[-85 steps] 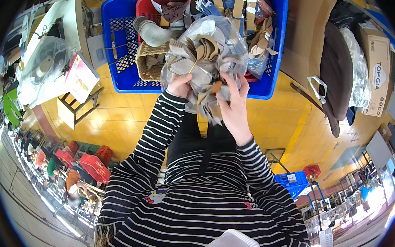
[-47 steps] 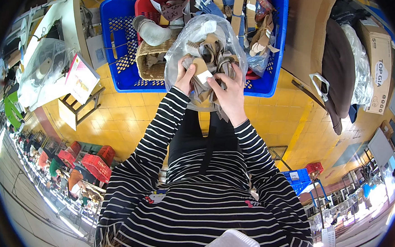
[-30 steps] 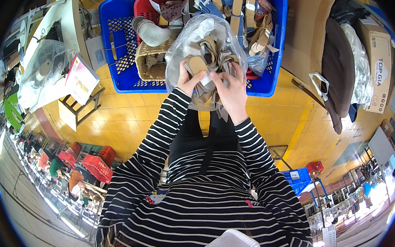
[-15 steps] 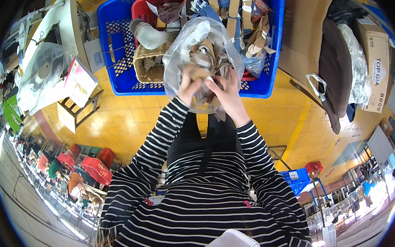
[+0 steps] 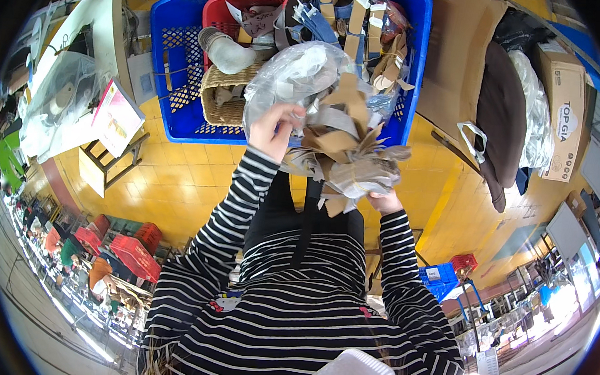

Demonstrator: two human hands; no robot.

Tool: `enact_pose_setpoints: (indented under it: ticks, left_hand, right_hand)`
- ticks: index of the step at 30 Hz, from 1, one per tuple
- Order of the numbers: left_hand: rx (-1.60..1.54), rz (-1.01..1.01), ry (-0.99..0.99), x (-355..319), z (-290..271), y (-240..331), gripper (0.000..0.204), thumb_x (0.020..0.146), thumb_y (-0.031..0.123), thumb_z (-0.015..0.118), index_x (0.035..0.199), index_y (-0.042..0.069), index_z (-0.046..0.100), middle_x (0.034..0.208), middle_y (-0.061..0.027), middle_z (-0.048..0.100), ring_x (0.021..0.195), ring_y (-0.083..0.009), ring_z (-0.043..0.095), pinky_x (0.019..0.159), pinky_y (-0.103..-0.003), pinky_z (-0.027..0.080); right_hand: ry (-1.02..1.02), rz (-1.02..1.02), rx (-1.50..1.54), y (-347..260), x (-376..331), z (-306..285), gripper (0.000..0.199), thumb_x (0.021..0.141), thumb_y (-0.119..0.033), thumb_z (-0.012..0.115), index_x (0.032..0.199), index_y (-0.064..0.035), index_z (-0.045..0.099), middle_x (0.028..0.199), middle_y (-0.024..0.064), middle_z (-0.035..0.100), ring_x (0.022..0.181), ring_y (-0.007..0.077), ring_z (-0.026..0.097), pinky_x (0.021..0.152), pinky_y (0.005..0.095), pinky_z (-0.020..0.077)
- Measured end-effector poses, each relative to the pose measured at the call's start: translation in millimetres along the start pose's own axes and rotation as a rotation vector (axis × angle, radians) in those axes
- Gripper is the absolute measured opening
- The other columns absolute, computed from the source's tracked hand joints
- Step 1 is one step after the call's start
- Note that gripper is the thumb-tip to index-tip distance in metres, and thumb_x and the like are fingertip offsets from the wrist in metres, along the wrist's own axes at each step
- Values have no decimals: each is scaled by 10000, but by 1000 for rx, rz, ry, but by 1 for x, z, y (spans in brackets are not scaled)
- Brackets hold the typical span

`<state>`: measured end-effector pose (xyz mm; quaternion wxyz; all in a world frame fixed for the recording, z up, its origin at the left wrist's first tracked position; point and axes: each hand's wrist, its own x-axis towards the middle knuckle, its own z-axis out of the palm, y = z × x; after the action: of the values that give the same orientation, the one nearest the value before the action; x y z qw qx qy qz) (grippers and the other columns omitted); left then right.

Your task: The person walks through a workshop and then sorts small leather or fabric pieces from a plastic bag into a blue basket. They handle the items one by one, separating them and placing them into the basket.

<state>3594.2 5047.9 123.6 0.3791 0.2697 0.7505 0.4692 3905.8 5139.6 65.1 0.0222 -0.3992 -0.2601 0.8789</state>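
Note:
My right hand (image 5: pixel 385 202) is closed on the lower right end of a bundle of brown and grey strips (image 5: pixel 359 174), which fan out loosely in front of me. Part of that hand is hidden behind the strips. To the left, my left hand (image 5: pixel 273 132) has its fingers curled at the edge of a clear plastic bag (image 5: pixel 268 82), pinching it. The bag looks crumpled and lies against the blue basket's near side, with the strips partly covering it. Some pieces between the two hands blur together, so I cannot tell them apart.
A blue plastic basket (image 5: pixel 207 138) holds a red basket (image 5: pixel 207 20), a woven basket (image 5: pixel 212 103) and several bundled strips (image 5: pixel 356 26). On the right stand cardboard (image 5: pixel 452 66), dark brown fabric (image 5: pixel 500 110) and a carton (image 5: pixel 559 100). A small wooden stool (image 5: pixel 95 171) stands left on yellow tiles.
The bundle of strips has come out of the plastic bag toward me and to the right with my right hand. My left hand has moved slightly left, and the bag has sagged.

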Motion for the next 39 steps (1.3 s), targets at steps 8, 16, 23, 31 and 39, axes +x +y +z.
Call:
enact_pose_setpoints:
  ticks: [8,16,23,31,39]
  left_hand:
    - [704,174,-203,39,25,-76,377,760,113,630,1133,171,630,1201,-98,572,1155,-292,522,984,-406,423]
    - [277,123,-198,26,93,-113,361,713,-31,577,1055,81,602,1005,-145,616,951,-359,600,828,-424,501]
    - [-147,-294,-569,31,126,-193,723,680,134,758,1325,100,435,1162,-191,560,1086,-353,551,928,-369,451]
    - [104,5,-481,16,65,-102,707,584,352,776,1146,7,519,1036,-225,587,1032,-381,560,902,-405,443]
    - [-682,-107,-133,-24,17,51,657,777,246,774,1255,-3,398,1122,-59,521,1050,-125,482,918,-270,384]
  right_hand:
    - [93,-412,374,-19,-15,-24,806,661,-363,790,1332,-96,432,1286,76,537,1178,300,520,1012,474,420]
    - [118,-449,393,-39,-28,-28,743,700,-382,744,1318,-97,447,1273,80,542,1164,294,526,1004,467,422]
    - [119,-415,381,-41,-36,-22,691,733,-398,703,1306,-97,460,1261,83,547,1153,289,531,996,460,424]
    - [162,-463,389,-46,-47,-28,637,772,-417,657,1291,-98,475,1247,86,552,1139,283,536,987,452,426]
    - [149,-533,387,-67,-43,-27,589,810,-437,610,1277,-98,490,1234,89,558,1126,278,542,978,444,428]
